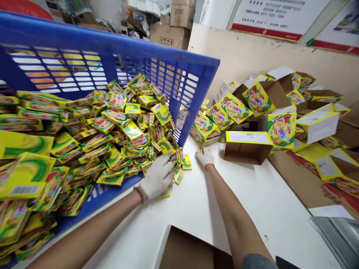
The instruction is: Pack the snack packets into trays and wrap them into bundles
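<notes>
The small yellow packets (131, 142) lie in a loose heap inside the blue crate (112, 39), thickest along its left side and running down to its lower right corner, where a few loose packets (186, 162) rest on the white tabletop (196, 209). Each looks flat and thin, so I would judge it light, fairly stiff and easy to manage with fingertips alone; the glossy printed faces probably slide on one another, and a hard squeeze across the flat could dent the corners. The better hold is likely by two opposite narrow edges, or several packets squared together and pinched at their ends. The gloved left hand (157, 176) reaches across the crate's near edge with its fingers loosely spread over packets; blur hides whether any is gripped. The gloved right hand (205, 157) is low over the tabletop, beyond the crate's lower right corner, its fingers drawn narrow; I cannot tell whether they pinch anything. Right of it, towards the tabletop's far right edge, an open carton (246, 147) lies on its side.
</notes>
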### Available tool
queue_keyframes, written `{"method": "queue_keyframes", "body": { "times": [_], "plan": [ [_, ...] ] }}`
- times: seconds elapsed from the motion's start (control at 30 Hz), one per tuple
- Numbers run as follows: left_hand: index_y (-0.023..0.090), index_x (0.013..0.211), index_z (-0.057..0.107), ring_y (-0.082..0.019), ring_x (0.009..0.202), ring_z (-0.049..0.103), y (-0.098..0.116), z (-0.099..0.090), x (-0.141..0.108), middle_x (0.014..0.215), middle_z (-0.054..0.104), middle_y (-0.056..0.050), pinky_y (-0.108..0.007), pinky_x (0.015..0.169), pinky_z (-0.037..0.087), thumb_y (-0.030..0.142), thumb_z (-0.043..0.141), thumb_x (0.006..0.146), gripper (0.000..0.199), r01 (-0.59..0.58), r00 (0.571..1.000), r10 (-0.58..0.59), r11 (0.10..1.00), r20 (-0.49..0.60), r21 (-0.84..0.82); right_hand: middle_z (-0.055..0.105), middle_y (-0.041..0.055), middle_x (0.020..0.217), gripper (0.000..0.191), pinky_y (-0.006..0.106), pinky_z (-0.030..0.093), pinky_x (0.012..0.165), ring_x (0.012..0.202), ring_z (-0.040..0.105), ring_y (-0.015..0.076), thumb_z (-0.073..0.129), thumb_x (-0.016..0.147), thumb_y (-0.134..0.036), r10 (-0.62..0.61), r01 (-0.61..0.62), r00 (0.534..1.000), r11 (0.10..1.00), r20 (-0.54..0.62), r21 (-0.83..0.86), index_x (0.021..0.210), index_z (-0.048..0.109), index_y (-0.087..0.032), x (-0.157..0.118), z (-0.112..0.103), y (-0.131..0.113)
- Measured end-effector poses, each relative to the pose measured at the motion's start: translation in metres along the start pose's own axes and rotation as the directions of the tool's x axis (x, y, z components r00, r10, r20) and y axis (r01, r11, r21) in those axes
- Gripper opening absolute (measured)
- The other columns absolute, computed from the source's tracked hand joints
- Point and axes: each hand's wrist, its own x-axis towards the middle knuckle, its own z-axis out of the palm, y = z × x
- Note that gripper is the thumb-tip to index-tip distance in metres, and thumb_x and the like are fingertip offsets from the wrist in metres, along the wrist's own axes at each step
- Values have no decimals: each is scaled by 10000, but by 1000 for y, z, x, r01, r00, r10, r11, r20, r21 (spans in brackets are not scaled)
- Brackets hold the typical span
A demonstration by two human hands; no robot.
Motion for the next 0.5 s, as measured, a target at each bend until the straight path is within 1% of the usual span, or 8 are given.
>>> {"method": "queue_keyframes", "body": {
  "times": [0.1, 0.17, 0.23, 0.3, 0.33, 0.37, 0.4, 0.5],
  "plan": [
    [140, 1102, 663, -287, 1200, 523, -3, 13, 81, 1241, 609, -155, -477, 1028, 415, 268, 481, 930, 282, -19, 997, 8, 992, 82, 125, 598, 146, 1272, 523, 373, 413, 1011, 1155, 557, 277, 544, 840, -340, -40, 40, 999, 999, 8, 4, 1326, 570, -148, -15, 22, -8],
    [112, 1061, 677, -318, 1099, 559, 1, 21, 107, 1133, 635, -173, -483, 935, 422, 290, 556, 869, 289, 4, 982, -41, 980, 183, 198, 594, 137, 1278, 565, 353, 401, 1035, 1171, 547, 263, 534, 816, -277, -117, 116, 993, 992, 12, 39, 1365, 535, -143, -40, 29, -17],
    [90, 1042, 687, -328, 1036, 572, 8, 23, 108, 1090, 641, -187, -471, 883, 406, 289, 592, 822, 311, -8, 958, -56, 975, 280, 223, 582, 161, 1272, 614, 372, 409, 1038, 1170, 540, 279, 548, 779, -259, -157, 155, 987, 984, 21, 84, 1373, 513, -109, -74, 30, -29],
    [82, 1008, 695, -323, 1026, 570, 16, 20, 86, 1072, 650, -193, -462, 892, 376, 261, 597, 808, 286, -55, 937, -19, 977, 348, 204, 581, 160, 1254, 619, 386, 424, 1029, 1151, 539, 289, 583, 737, -255, -217, 206, 973, 970, 80, 129, 1338, 532, -118, -111, 26, -48],
    [81, 977, 699, -320, 1031, 566, 19, 17, 68, 1053, 656, -193, -463, 908, 361, 247, 595, 809, 257, -81, 928, 4, 978, 373, 191, 590, 146, 1234, 592, 385, 431, 1022, 1136, 542, 286, 600, 720, -250, -290, 267, 947, 950, 140, 161, 1299, 559, -136, -128, 23, -60],
    [83, 938, 701, -318, 1037, 562, 21, 13, 46, 1029, 661, -193, -464, 923, 349, 231, 589, 813, 224, -100, 919, 20, 978, 394, 183, 598, 129, 1216, 555, 378, 435, 1019, 1126, 543, 281, 616, 706, -245, -386, 345, 897, 916, 214, 206, 1254, 589, -156, -145, 21, -74],
    [87, 896, 701, -315, 1038, 559, 22, 7, 21, 1006, 664, -193, -465, 933, 343, 214, 581, 817, 193, -106, 911, 21, 977, 411, 183, 605, 114, 1203, 509, 367, 436, 1018, 1124, 542, 274, 633, 698, -242, -487, 421, 822, 868, 295, 262, 1201, 618, -171, -160, 18, -89],
    [110, 862, 691, -310, 1061, 548, 18, -18, -56, 1000, 654, -178, -460, 950, 361, 198, 575, 815, 154, -73, 906, -17, 978, 423, 197, 624, 69, 1186, 372, 330, 434, 1014, 1126, 543, 245, 672, 709, -246, -693, 529, 501, 719, 518, 450, 1078, 674, -193, -191, 5, -137]
  ]
}}
